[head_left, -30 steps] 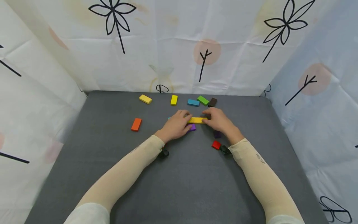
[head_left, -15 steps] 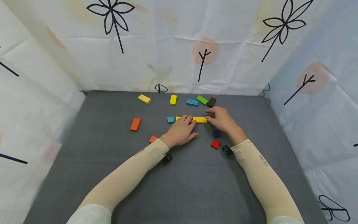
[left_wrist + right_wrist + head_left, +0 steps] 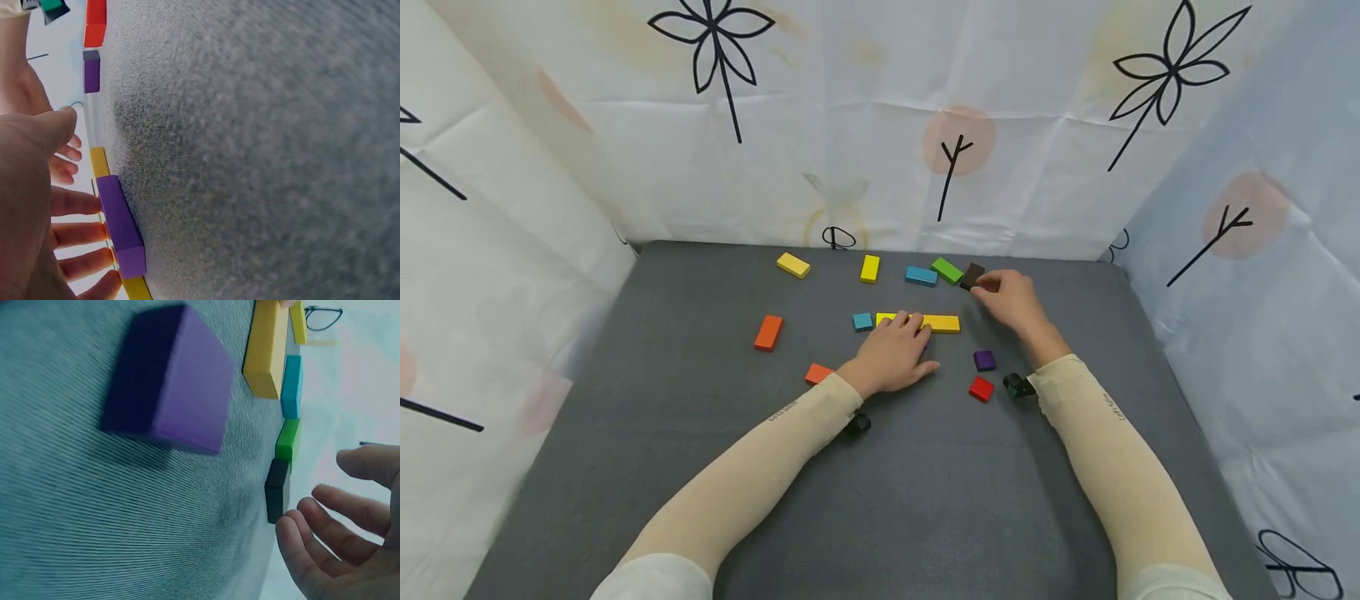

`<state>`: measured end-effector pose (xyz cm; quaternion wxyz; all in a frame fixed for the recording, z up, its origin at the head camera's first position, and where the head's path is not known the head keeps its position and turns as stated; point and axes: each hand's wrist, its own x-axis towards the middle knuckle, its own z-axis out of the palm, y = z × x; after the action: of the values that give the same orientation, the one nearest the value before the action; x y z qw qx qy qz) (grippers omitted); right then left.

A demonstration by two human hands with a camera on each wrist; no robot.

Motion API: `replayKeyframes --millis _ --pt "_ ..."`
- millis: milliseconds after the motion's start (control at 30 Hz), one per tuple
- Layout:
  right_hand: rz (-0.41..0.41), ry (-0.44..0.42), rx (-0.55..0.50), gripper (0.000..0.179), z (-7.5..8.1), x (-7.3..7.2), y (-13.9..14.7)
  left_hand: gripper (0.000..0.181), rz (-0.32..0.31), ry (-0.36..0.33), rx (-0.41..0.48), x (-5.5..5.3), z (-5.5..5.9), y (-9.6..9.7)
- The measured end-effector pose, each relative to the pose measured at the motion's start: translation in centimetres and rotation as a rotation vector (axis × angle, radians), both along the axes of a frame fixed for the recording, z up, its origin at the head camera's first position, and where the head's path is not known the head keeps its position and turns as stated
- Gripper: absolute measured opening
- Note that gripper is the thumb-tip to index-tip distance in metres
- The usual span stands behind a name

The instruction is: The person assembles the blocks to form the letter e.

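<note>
My left hand (image 3: 895, 354) lies with extended fingers over the middle of a yellow row, partly covering a yellow block (image 3: 942, 324) and another yellow block (image 3: 885, 317) to its left. In the left wrist view, its fingertips are at a purple block (image 3: 122, 228) set against the yellow row; the head view mostly hides that block. My right hand (image 3: 1017, 302) reaches toward the back, thumb and fingers apart, beside a dark brown block (image 3: 972, 276). In the right wrist view, the fingers are bent and apart, with nothing between them, right by the dark brown block (image 3: 277, 490).
A green block (image 3: 947, 270), blue block (image 3: 921, 276) and two yellow blocks line the back. A small teal block (image 3: 862, 322) sits left of the row, orange blocks (image 3: 768, 332) farther left. Small purple (image 3: 984, 360) and red (image 3: 981, 388) blocks lie near the right wrist.
The right hand has left the yellow block's right end and moved back and right to the dark brown block. The left hand has shifted right and toward the front, uncovering the teal block.
</note>
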<state>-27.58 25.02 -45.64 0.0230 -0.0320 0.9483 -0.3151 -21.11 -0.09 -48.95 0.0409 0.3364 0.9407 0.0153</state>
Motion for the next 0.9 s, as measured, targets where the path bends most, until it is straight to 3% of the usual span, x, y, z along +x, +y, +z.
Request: replayKeyframes --millis 167,433,900 --pt "-0.072 -0.020 -0.022 0.047 -0.2 -1.6 0.3 0.074 0.010 -0.017 0.001 0.0 0.1 0.0" --pt "-0.124 -0.103 -0.024 0.065 -0.4 -3.4 0.4 0.073 0.009 -0.019 0.017 -0.1 0.2 -0.2" --pt "-0.057 -0.175 0.005 0.071 -1.4 -4.8 0.3 0.074 -0.001 -0.051 0.012 -0.2 0.4 -0.3"
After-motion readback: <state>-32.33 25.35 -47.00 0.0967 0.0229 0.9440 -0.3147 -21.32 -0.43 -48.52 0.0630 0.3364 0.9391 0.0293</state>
